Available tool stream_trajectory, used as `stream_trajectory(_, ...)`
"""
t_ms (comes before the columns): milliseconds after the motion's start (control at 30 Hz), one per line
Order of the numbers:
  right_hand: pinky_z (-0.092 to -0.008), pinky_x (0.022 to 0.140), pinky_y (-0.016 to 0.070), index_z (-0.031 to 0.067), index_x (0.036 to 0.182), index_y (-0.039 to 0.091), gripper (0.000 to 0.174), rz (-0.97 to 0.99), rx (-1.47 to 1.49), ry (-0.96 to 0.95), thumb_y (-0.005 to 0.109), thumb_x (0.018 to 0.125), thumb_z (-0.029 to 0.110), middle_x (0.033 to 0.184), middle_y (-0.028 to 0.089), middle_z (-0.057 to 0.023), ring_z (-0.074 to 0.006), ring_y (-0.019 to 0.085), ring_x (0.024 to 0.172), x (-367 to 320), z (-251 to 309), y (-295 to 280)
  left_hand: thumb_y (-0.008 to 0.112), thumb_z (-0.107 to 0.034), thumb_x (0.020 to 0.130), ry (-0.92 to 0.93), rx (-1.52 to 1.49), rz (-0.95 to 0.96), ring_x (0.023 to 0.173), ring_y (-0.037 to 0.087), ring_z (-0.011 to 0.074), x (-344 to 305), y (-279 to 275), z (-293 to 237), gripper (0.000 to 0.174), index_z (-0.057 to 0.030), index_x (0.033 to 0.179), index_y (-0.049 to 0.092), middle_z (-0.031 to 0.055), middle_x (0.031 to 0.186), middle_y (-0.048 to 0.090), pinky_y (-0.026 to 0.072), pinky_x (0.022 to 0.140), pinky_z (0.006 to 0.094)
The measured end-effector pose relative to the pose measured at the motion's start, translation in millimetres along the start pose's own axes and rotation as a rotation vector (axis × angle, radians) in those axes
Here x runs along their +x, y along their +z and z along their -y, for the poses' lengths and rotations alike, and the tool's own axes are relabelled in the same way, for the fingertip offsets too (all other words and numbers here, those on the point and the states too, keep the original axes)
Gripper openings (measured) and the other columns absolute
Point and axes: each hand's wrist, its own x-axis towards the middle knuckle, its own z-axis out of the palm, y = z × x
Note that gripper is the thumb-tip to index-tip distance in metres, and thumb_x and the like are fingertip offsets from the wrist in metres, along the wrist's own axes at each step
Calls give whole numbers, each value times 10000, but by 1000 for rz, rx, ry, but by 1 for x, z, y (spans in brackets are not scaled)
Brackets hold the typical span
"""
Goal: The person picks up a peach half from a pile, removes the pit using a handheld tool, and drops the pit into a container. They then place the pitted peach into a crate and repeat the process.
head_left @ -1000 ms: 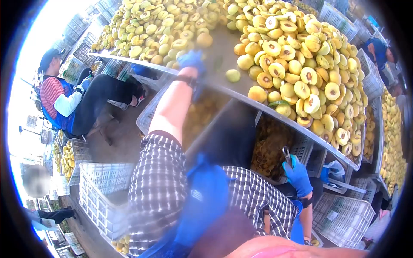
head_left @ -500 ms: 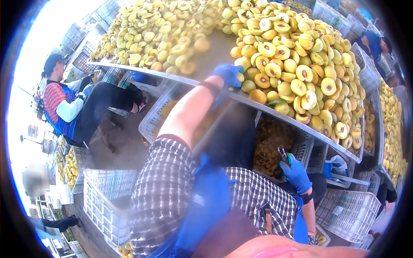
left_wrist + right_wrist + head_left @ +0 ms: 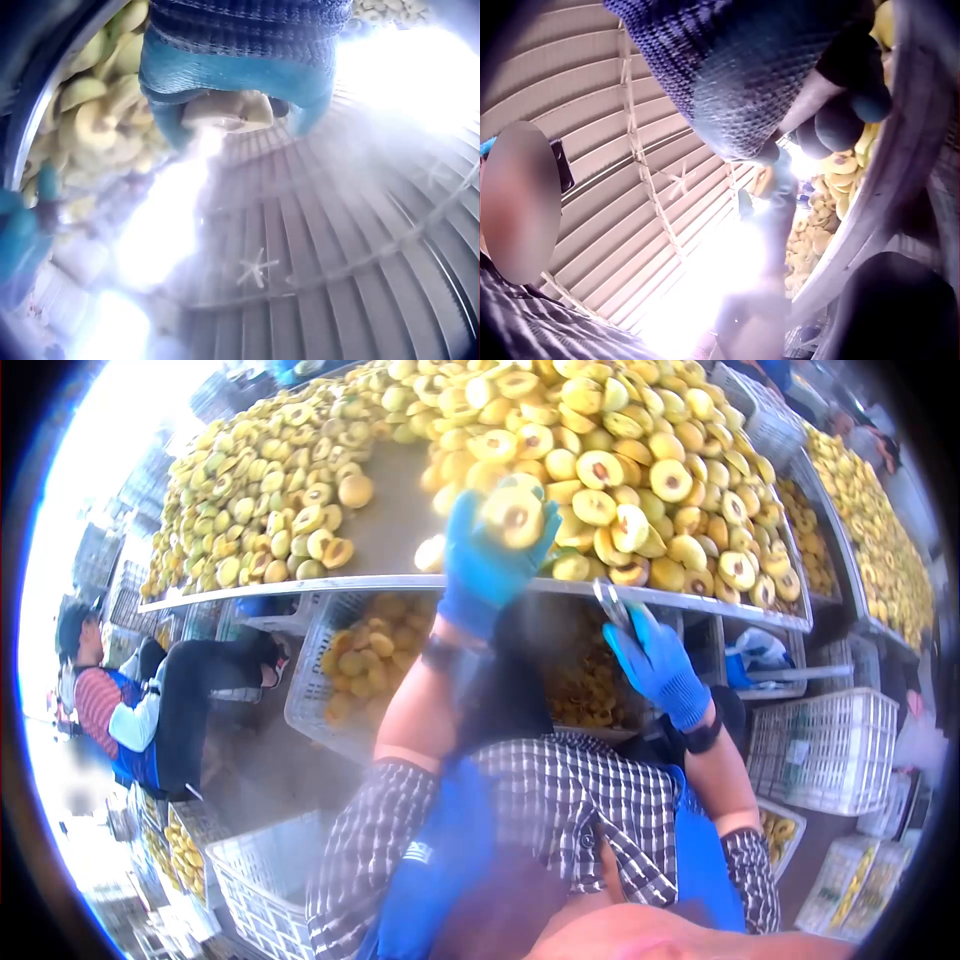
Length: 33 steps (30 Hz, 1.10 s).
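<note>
My gloved left hand point(image 3: 490, 565) holds a yellow peach half point(image 3: 515, 517) between thumb and fingers, its cut face and brown pit cavity showing in the head view. In the left wrist view, the fingers curl round the pale peach half point(image 3: 229, 111). To the right, my gloved right hand point(image 3: 655, 665) grips a metal hand tool point(image 3: 612, 603) with a narrow rounded end, held at the table's front edge. Its exact kind is not clear. Heaped peach halves point(image 3: 640, 470), many with brown centres, lie just beyond both hands.
A metal-edged table point(image 3: 390, 582) carries another heap of halves point(image 3: 260, 490) on the left. Beneath it stands a crate point(image 3: 310, 680) holding peach halves. White crates stand on the floor at left point(image 3: 270, 870) and right point(image 3: 825, 750). Another person point(image 3: 110, 700) sits at far left.
My left hand has gone from the left heap to the right one and now holds a peach half facing me. My right hand has risen with the tool to the table edge. The head view has turned.
</note>
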Motion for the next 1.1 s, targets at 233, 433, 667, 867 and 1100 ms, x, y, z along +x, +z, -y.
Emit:
stream_trajectory(233, -459, 585, 498, -6, 1164, 592, 315, -364, -98, -273, 653, 950, 216, 863, 675, -222, -396, 657, 729, 29, -1, 25, 516, -519, 1000, 38, 291, -158, 1045, 641, 285, -9, 7, 61, 529, -92, 1312, 500, 118, 1168, 625, 554, 907, 434)
stream_trajectory(433, -452, 560, 500, 5, 1222, 588, 361, -378, -117, -224, 663, 942, 220, 834, 669, -211, -380, 650, 684, 26, -4, 26, 479, -417, 1022, -23, 288, -124, 1112, 616, 279, -23, 43, 71, 474, -60, 1334, 486, 127, 1208, 619, 537, 935, 430)
stream_trajectory(667, -398, 600, 525, 18, 1230, 583, 425, -322, -212, -234, 713, 907, 262, 852, 669, -173, -309, 679, 716, 18, 1, 4, 445, -221, 1029, -133, 235, 134, 1188, 590, 272, -22, 6, 60, 521, -25, 1503, 351, 145, 1344, 565, 475, 1037, 422)
stream_trajectory(867, -362, 652, 520, 16, 1083, 581, 369, -329, 162, 5, 738, 895, 292, 893, 671, -172, -268, 668, 749, 36, 12, 1, 429, -208, 1059, -170, 430, 221, 1148, 579, 182, -32, 11, 71, 523, -2, 1524, 309, 104, 1348, 543, 474, 995, 322)
stream_trajectory(1100, -223, 428, 361, 66, 1036, 534, 149, -197, 680, 152, 605, 922, 132, 718, 546, -15, -56, 478, 520, 36, -14, 1, 476, -117, 1039, 374, 1327, 533, 1143, 581, 166, -31, 13, 75, 441, -40, 1472, 438, 101, 1322, 573, 492, 950, 315)
